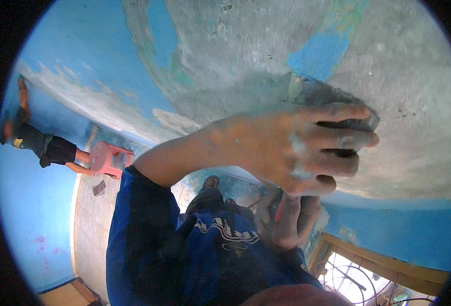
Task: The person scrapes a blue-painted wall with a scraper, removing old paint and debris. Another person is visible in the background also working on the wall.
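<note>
My left hand (298, 145) reaches in from the left with its back to the view and pale smears on its skin. Its fingers bend over a dark, flat, angular piece (317, 91) that lies against the patchy grey and blue wall (229, 49); what kind of piece it is cannot be told. Lower down, in front of the blue shirt (221, 252), my right hand (290, 225) is curled around a slim thing with a red part (279, 212). My left hand hides part of it, and its kind is unclear.
At the far left a person (38, 141) stands with a raised arm near a pink plastic stool (101, 158). A small brown flat piece (99, 188) lies on the tiled floor (90, 218). At the lower right is a wooden window frame (386, 264) with curved metal bars.
</note>
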The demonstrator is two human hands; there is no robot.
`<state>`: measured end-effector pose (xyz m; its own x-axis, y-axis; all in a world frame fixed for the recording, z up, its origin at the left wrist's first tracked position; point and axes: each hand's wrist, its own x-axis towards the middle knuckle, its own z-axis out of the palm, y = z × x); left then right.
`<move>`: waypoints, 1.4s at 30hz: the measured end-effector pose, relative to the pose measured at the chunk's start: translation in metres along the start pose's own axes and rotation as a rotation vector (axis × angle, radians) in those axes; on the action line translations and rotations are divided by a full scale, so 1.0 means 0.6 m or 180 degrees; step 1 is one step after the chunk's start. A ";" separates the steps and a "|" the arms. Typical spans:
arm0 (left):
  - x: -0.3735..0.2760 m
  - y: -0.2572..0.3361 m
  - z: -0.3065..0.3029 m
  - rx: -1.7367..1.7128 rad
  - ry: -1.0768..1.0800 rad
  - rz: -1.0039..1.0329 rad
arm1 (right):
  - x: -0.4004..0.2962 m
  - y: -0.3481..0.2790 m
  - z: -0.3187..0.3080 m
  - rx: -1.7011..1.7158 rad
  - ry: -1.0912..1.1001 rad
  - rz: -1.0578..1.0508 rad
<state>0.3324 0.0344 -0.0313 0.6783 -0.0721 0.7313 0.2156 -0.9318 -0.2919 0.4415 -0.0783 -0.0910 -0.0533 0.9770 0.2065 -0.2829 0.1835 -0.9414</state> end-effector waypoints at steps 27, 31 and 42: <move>0.000 -0.016 -0.023 0.0312 0.0078 0.0067 | 0.032 -0.019 0.012 0.0110 -0.0806 0.0055; -0.010 -0.009 -0.035 0.0144 -0.0182 0.0078 | 0.032 -0.017 0.025 0.0123 -0.0520 0.0003; -0.016 0.010 -0.030 0.0111 -0.0099 -0.0126 | 0.011 -0.055 0.020 -0.0478 -0.0447 0.0323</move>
<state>0.3148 0.0233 -0.0288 0.6901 -0.0239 0.7233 0.2667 -0.9207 -0.2849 0.4391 -0.0795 -0.0554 -0.2100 0.9685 0.1338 -0.1243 0.1093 -0.9862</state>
